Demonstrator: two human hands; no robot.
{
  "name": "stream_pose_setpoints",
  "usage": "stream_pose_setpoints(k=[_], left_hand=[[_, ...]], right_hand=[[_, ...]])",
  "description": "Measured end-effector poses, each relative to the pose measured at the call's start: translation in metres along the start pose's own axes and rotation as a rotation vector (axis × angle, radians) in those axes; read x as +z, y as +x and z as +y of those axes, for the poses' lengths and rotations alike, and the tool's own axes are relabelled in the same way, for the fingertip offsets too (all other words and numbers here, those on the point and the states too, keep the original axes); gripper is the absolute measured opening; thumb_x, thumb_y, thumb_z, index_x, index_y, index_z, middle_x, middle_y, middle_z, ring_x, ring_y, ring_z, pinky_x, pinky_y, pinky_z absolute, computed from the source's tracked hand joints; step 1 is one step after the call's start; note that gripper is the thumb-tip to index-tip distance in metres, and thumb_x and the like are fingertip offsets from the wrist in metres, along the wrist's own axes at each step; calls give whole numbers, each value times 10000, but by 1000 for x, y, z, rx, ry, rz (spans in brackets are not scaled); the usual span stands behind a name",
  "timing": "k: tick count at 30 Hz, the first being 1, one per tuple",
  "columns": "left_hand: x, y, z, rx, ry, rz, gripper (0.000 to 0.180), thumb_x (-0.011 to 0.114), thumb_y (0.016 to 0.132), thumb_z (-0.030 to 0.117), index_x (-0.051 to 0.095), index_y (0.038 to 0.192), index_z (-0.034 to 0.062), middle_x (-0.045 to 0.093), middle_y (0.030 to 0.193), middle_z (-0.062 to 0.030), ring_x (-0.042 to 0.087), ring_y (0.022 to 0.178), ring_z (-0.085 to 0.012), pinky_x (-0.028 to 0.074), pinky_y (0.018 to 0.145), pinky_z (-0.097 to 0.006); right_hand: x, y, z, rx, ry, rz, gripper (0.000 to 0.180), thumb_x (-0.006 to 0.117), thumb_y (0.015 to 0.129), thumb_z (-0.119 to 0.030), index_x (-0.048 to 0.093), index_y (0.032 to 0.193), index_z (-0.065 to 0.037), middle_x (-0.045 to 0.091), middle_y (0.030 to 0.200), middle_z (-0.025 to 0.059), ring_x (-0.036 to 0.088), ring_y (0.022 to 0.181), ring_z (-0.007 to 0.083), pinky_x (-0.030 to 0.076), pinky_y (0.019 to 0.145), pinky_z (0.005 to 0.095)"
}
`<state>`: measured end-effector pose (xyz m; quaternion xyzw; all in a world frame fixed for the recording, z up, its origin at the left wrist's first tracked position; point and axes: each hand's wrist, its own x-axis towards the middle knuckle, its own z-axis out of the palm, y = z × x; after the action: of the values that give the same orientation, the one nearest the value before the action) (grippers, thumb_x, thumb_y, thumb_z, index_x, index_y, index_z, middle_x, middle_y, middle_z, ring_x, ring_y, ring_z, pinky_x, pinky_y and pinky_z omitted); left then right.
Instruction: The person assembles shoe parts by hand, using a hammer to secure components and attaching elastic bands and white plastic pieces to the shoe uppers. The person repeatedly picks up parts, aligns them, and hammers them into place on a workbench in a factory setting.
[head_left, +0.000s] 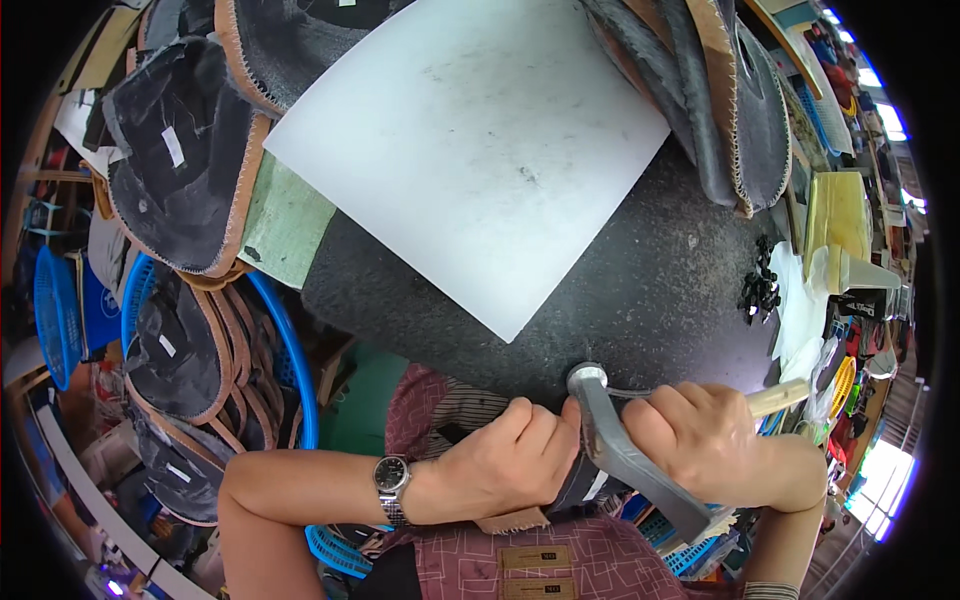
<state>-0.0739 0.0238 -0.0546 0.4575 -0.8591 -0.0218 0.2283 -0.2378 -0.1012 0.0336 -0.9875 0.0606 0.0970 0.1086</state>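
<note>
My right hand is wrapped round a hammer whose pale wooden handle sticks out to the right. Its grey metal head runs between my hands, the round face at the near edge of the dark work surface. My left hand is closed beside the head, thumb side toward it. Beneath my hands is a dark shoe upper with a white tag; its brown trim shows below the left hand, which appears to grip it. The fingertips are hidden.
A white sheet lies on the work surface. Similar dark uppers with brown stitched trim sit at left and at back right. A blue basket holds several more. Small black pieces lie at the right edge.
</note>
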Motion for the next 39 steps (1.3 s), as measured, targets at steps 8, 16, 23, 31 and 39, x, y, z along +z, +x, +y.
stream_pose_setpoints(k=[8, 16, 23, 31, 39], left_hand=[[0, -7, 2, 15, -68, -49, 362, 545, 723, 147, 634, 993, -77, 470, 631, -6, 444, 573, -126, 330, 542, -252], [-16, 12, -16, -14, -297, -225, 430, 661, 644, 218, 644, 1000, -23, 495, 631, -28, 506, 586, -188, 395, 579, -292], [-9, 62, -16, -123, -271, -144, 539, 810, 559, 349, 615, 961, 49, 542, 1071, -111, 512, 970, -306, 425, 816, -375], [-58, 90, 33, -623, -1029, -377, 389, 717, 648, -22, 516, 979, 12, 622, 844, -47, 594, 775, -112, 480, 713, -241], [-124, 228, -59, -456, -1218, 44, 356, 564, 849, 38, 496, 1196, -8, 616, 1040, -47, 607, 865, -107, 485, 750, -233]], right_hand=[[-19, 8, 3, 31, 37, 99, 205, 610, 634, -138, 501, 779, -42, 407, 601, 17, 500, 474, 130, 392, 374, 270], [10, -48, -6, 282, 196, 117, 361, 681, 596, -184, 520, 885, -41, 492, 655, 46, 586, 545, 205, 468, 451, 318], [53, -154, -45, 713, 60, 705, 341, 663, 636, -149, 570, 948, -49, 520, 673, 65, 573, 580, 235, 467, 498, 346], [134, -302, -34, 1348, -329, 722, 193, 673, 729, -146, 592, 899, -102, 513, 686, 68, 567, 674, 275, 442, 586, 383], [140, -310, -25, 1309, -301, 774, 352, 697, 694, -110, 586, 1024, -56, 572, 972, 109, 551, 914, 302, 432, 810, 402]])
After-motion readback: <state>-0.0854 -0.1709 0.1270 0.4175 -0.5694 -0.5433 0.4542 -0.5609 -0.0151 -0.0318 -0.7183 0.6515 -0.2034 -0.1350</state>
